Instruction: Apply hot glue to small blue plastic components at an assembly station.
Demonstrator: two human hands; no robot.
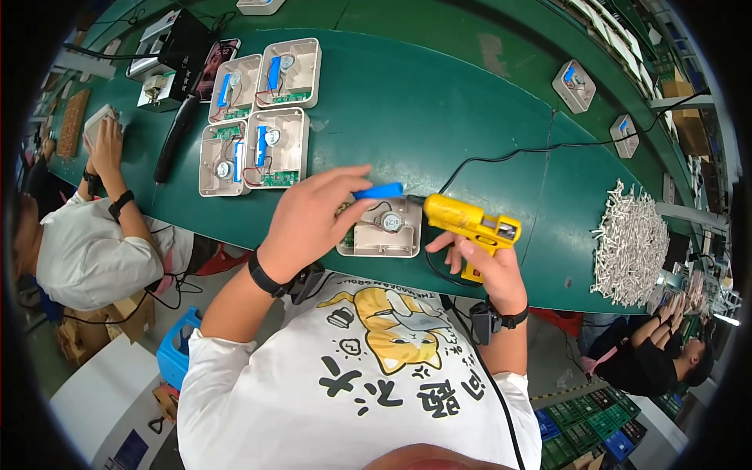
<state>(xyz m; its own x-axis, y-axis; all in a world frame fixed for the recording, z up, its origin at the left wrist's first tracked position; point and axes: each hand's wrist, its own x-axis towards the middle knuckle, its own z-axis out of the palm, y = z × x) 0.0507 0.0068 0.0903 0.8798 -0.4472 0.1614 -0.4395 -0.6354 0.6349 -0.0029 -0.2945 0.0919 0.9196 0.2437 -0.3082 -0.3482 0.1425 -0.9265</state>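
Note:
My left hand (312, 213) pinches a blue cylindrical battery (381, 190) between thumb and fingers, over the far side of a light grey plastic housing (384, 251). Inside that housing sit a round speaker-like disc (389, 222) and dark wires; a green circuit board shows partly at its left side, beside my hand. In my right hand (495, 270) is a yellow hot glue gun (458, 214), gripped by its handle. Its dark nozzle points left, close to the right end of the battery; whether they touch I cannot tell.
Several housings with blue batteries (273, 74) stand grouped at the far left. Beside them lies a black screwdriver-like tool (177, 137). A black cord (540, 147) crosses the green table (439, 102). A heap of small white-and-metal parts (629, 247) lies right. A co-worker (98, 243) sits left.

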